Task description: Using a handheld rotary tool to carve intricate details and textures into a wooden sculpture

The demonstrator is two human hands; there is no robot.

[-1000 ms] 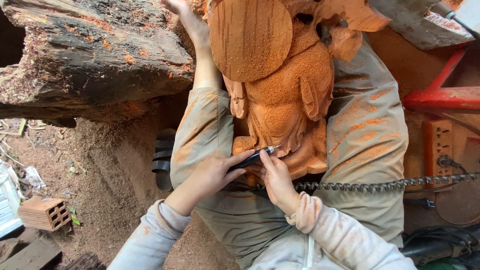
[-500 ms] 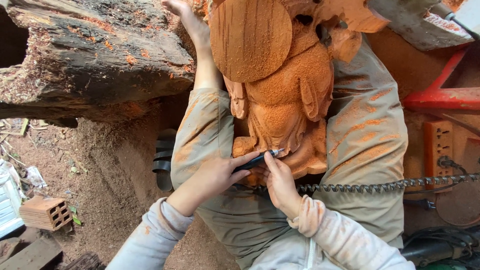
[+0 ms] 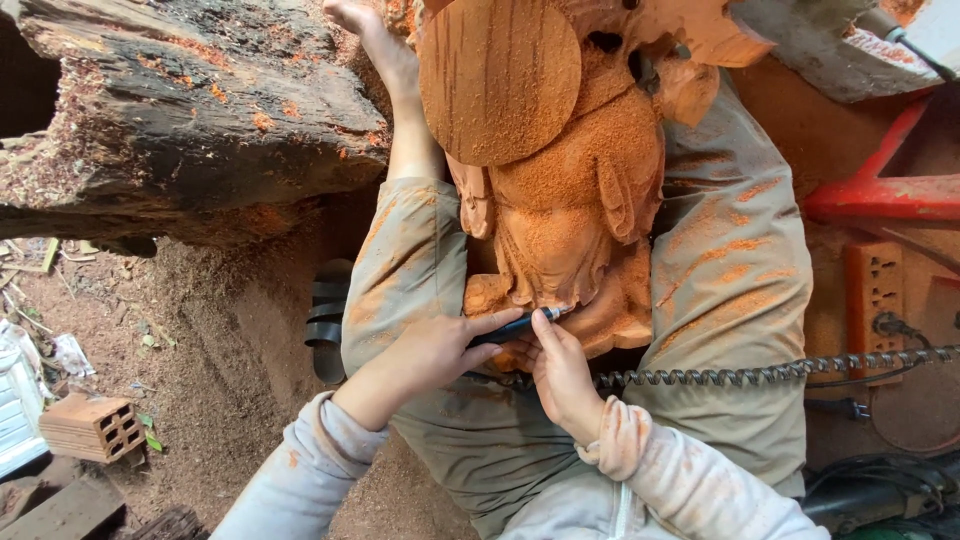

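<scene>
Since the earlier frame, the tool [image 3: 520,325] has been shifted slightly leftward along the lower edge of the carving [image 3: 570,200], the hands having barely moved. At far left a brick [image 3: 95,428] is seen on the dirt, with a log [image 3: 180,110] beyond it. The left hand [image 3: 435,350] is closed around the tool's handle; the right hand [image 3: 562,372] is pinched on it near the tip, against the carving, which is held between the knees. A coiled shaft [image 3: 760,375] is stretched to the right
</scene>
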